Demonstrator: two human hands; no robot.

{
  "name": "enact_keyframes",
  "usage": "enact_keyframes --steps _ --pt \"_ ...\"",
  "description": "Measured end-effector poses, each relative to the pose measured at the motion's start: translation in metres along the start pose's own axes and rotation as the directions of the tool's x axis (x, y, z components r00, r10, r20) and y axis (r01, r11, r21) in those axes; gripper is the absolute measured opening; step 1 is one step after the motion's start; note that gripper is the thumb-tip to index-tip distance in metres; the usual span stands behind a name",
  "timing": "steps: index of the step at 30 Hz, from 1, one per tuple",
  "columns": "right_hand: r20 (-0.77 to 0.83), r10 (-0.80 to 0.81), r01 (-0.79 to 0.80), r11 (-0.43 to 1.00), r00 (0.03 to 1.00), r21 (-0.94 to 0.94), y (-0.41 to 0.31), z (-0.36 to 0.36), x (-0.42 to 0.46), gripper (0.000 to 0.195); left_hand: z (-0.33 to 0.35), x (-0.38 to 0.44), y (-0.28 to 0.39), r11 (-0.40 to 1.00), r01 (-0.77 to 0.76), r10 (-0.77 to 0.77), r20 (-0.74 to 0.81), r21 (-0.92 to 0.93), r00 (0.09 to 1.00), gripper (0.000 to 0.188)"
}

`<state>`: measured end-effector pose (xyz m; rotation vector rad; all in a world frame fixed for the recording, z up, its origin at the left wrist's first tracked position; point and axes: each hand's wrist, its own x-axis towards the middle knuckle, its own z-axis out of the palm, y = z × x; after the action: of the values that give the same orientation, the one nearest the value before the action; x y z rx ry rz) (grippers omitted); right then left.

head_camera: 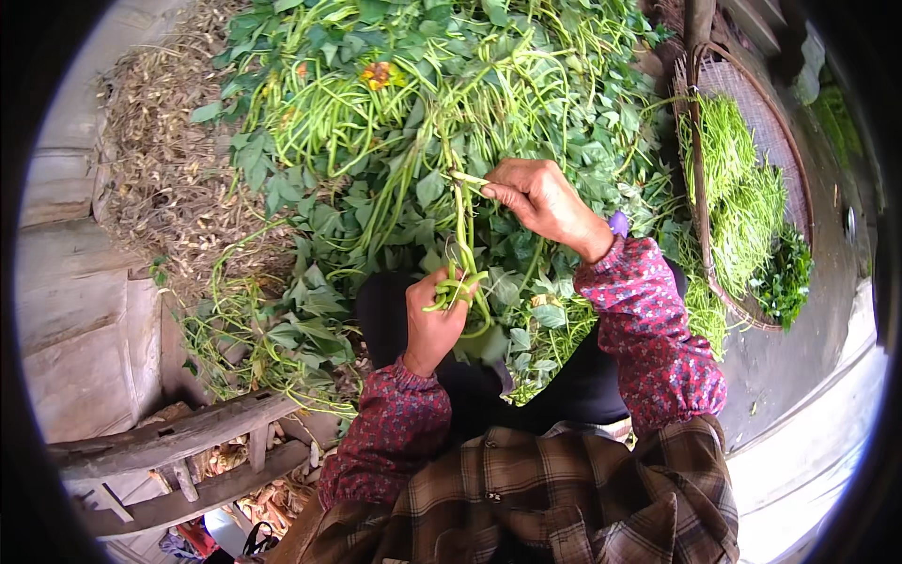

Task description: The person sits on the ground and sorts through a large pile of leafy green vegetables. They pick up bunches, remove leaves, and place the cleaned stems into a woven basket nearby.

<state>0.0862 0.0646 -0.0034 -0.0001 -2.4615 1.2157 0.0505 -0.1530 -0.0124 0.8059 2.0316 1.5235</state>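
Note:
In my left hand (428, 328) is a small bunch of green stems (458, 285), their curled ends sticking out over the thumb. A length of leafy vine (461, 218) runs from above this hand up into the heap. My right hand (541, 201) pinches a short pale green stalk (468, 178) between thumb and forefinger, across that vine. Before me and over my knees spreads a large heap of leafy green vines (317, 222), which look like sweet potato vines. Long pale stalks (338, 116) trail over its top.
On the right, a round woven basket (789, 141) with a tall handle (699, 183) holds stripped green stems (747, 190) and dark leaves (783, 282). Dry brown plant matter (169, 155) lies at the left. A wooden ladder-like frame (183, 451) stands at lower left.

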Motion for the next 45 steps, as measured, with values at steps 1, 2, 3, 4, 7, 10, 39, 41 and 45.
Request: enact_keyframes --steps 1,2,3,4,7,10,39,41,45 --pt "-0.032 -0.082 0.078 0.991 0.996 -0.113 0.004 0.006 0.004 0.012 -0.008 -0.003 0.005 0.998 0.056 -0.055 0.025 -0.027 0.998 0.007" --pt "-0.064 -0.136 0.115 0.959 0.989 -0.260 0.009 0.008 0.006 0.009 -0.011 -0.008 0.004 0.979 0.087 -0.086 0.013 -0.184 0.996 0.011" --pt "-0.054 -0.276 0.237 0.897 0.960 -0.373 0.030 0.006 0.007 0.012 -0.019 -0.012 0.008 0.895 0.286 -0.273 0.086 -0.341 0.958 0.012" --pt "-0.082 -0.085 0.028 0.846 0.993 -0.533 0.054 0.004 0.003 0.018 -0.029 -0.015 0.012 0.807 0.326 -0.317 0.104 -0.492 0.943 0.012" --pt "-0.448 0.143 -0.400 0.730 0.883 -0.555 0.138 -0.031 -0.021 0.011 -0.048 -0.020 0.038 0.664 0.333 -0.364 0.101 -0.670 0.926 0.016" --pt "-0.440 0.455 -0.431 0.888 0.774 0.160 0.078 -0.035 0.002 0.021 -0.048 -0.027 0.024 0.584 0.241 -0.415 -0.030 -0.775 0.909 0.014" --pt "-0.104 0.590 -0.426 0.683 0.800 0.593 -0.005 0.025 -0.089 0.027 -0.011 -0.104 0.036 0.683 0.328 -0.406 0.034 -0.652 0.913 0.018" --pt "0.183 0.385 -0.416 0.704 0.904 0.576 -0.049 0.040 -0.097 0.023 -0.002 -0.105 0.028 0.679 0.381 -0.475 0.020 -0.627 0.880 0.018" --pt "0.144 0.343 -0.370 0.810 0.928 0.456 -0.069 0.077 -0.118 0.024 0.010 -0.105 0.021 0.645 0.399 -0.428 0.124 -0.651 0.895 0.020"
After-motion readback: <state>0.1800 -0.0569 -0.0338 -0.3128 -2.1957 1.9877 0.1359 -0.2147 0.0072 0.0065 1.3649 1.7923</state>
